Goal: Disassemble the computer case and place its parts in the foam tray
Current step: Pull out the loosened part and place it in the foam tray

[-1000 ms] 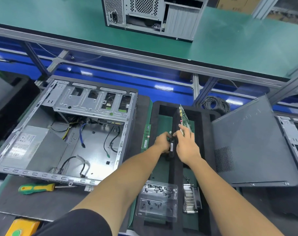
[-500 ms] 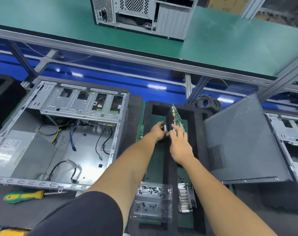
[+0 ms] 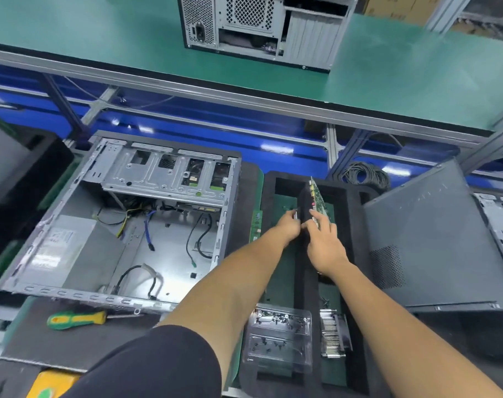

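The open computer case [image 3: 124, 225] lies on its side at the left, with loose cables inside. To its right sits the black foam tray [image 3: 356, 202]. A green circuit board [image 3: 319, 198] stands on edge in the tray's right slot, against the middle divider. My right hand [image 3: 325, 245] holds the board's near end, fingers on its face and thumb on the divider side. My left hand [image 3: 287, 225] is curled on a small part [image 3: 295, 215] at the left side of the divider; most of that part is hidden.
A grey side panel [image 3: 434, 245] leans at the tray's right. In the tray's near end lie a clear screw box [image 3: 279, 337] and a finned heatsink [image 3: 333, 334]. A green-yellow screwdriver [image 3: 78, 318] lies before the case. Another case [image 3: 259, 24] stands on the far green bench.
Both hands have moved a little farther along the divider, staying together. The small part in my left hand is now more hidden. The board still stands on edge.
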### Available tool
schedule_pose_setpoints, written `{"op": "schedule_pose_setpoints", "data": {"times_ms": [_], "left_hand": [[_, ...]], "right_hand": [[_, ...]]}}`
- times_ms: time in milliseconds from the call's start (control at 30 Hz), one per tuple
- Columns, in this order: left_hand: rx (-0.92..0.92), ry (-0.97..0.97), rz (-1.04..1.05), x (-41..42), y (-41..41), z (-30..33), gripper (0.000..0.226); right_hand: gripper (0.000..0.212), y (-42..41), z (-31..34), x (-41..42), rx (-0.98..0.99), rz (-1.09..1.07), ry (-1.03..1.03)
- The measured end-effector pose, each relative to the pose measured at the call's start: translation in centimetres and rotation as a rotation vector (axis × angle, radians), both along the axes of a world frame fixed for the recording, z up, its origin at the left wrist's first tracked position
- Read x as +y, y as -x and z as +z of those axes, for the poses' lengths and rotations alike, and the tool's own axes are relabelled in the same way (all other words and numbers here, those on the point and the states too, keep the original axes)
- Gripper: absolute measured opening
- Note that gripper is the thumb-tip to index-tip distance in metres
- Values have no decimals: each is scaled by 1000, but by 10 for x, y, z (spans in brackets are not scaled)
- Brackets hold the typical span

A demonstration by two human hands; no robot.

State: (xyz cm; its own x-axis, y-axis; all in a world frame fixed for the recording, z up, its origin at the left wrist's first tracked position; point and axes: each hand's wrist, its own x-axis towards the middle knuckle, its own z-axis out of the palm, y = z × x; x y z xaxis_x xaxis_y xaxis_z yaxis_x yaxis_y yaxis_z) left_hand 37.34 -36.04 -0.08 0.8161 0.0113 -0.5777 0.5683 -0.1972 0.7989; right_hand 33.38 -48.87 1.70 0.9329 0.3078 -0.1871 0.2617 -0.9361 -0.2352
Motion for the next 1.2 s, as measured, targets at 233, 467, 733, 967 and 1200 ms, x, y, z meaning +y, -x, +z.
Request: {"op": "schedule_pose_setpoints", "data": {"times_ms": [233,467,733,967,1200], "left_hand": [[-126,-196,-89,49,15,66,48],[-587,-446,-178,191,67,132,29],[-714,-1013,-647,373,165,100,23],[-706,-1039,-866,416,169,73,22],[-655,-1091,-1381,408,141,79,24]], "right_hand": [[43,8,20,35,-133,-142,-32],[31,33,60,166,-184,-132,-420],[29,40,30,168,-40,-640,-759],[61,10,-11,88,177,-288,-44],[93,-42,-26,75,205,-66,379]]}}
